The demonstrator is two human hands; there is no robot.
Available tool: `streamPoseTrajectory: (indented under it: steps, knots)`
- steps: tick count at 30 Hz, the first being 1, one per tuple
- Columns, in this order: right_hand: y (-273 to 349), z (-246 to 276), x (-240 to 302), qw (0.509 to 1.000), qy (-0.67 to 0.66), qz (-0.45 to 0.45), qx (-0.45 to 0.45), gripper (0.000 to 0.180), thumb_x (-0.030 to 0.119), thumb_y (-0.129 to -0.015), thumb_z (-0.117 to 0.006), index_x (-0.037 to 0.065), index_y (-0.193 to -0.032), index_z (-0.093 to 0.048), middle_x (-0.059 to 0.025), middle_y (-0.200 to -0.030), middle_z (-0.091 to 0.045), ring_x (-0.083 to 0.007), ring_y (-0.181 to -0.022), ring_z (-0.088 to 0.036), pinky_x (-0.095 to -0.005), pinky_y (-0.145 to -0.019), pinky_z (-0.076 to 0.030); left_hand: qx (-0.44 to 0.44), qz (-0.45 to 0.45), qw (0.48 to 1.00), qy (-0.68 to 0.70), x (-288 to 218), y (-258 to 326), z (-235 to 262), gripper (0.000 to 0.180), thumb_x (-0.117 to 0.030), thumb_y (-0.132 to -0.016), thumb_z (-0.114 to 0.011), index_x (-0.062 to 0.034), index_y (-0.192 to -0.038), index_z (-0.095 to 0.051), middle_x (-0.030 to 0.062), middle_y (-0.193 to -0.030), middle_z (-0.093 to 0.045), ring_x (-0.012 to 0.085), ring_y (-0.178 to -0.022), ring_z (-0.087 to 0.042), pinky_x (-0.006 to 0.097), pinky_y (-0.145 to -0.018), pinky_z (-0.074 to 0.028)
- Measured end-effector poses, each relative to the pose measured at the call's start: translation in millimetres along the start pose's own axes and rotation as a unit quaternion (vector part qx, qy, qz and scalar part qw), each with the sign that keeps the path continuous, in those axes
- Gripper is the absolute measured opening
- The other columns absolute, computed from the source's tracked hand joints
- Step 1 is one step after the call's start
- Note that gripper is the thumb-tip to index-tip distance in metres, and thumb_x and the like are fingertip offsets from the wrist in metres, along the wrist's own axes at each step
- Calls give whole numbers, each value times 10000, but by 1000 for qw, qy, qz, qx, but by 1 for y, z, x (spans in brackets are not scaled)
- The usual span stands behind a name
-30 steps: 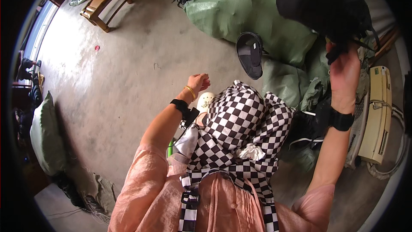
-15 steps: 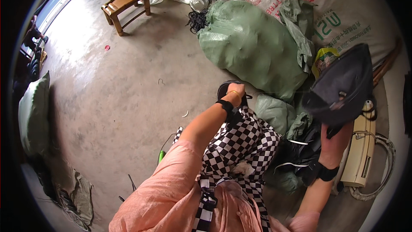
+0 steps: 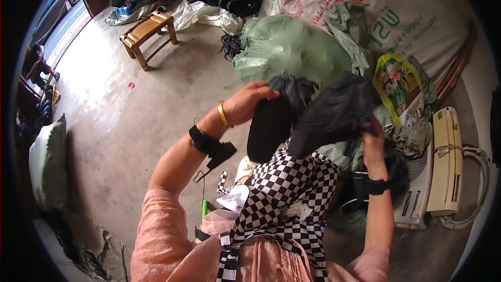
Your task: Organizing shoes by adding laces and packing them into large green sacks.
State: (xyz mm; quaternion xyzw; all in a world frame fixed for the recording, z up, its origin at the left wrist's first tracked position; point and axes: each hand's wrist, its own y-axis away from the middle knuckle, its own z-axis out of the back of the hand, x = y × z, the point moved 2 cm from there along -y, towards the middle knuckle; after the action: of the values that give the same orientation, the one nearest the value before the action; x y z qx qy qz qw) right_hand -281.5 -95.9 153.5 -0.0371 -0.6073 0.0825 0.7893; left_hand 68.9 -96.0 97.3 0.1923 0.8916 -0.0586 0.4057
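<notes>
Both my hands are raised in front of me on a dark black shoe upper [image 3: 313, 115]. My left hand [image 3: 248, 102] grips its left end near the flat black sole part [image 3: 269, 130]. The right end is pinched by my right hand [image 3: 373, 138], partly hidden behind the dark fabric. Black straps sit on both wrists and a gold bangle [image 3: 223, 114] on the left. A black-and-white checked apron [image 3: 287, 193] covers my lap below the hands.
A green woven sack [image 3: 287, 52] and a large white printed sack [image 3: 376, 5] lie ahead. A wooden stool [image 3: 146, 31] stands far left on the concrete floor [image 3: 120, 125]. A beige appliance [image 3: 446, 162] lies at the right, a yellow-green bag [image 3: 399, 83] beside it.
My left hand has come up from the lap to meet the dark shoe piece that my right hand held raised alone. The view has tilted further up toward the sacks.
</notes>
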Motion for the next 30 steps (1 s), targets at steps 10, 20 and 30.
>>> streamPoseTrajectory:
  steps: [10,20,30]
  knots:
    - [36,-91,-20,984,62,-72,153,75,27,-801,-632,3,-848,-577,-45,-797,-612,-130,-725,-536,-294,-672,-439,-47,98,986,126,49,55,-27,473,-361,-960,-536,35,-1213,-593,145,-1134,-683,213,-967,-686,346,-886,-555]
    - [50,-84,-29,985,149,10,82,265,167,-912,-691,7,-1092,-580,-96,-960,-672,-164,-858,-628,-302,-775,-507,-123,28,992,14,41,51,10,345,-159,-902,-704,25,-1178,-610,123,-1055,-707,200,-870,-710,322,-790,-589]
    - [158,-51,-75,928,276,25,248,53,47,-827,-663,20,-861,-633,-101,-841,-602,-279,-798,-604,-358,-712,-489,-363,-121,829,-408,107,74,211,348,-91,-712,-808,30,-1005,-665,117,-934,-735,174,-838,-695,316,-768,-550]
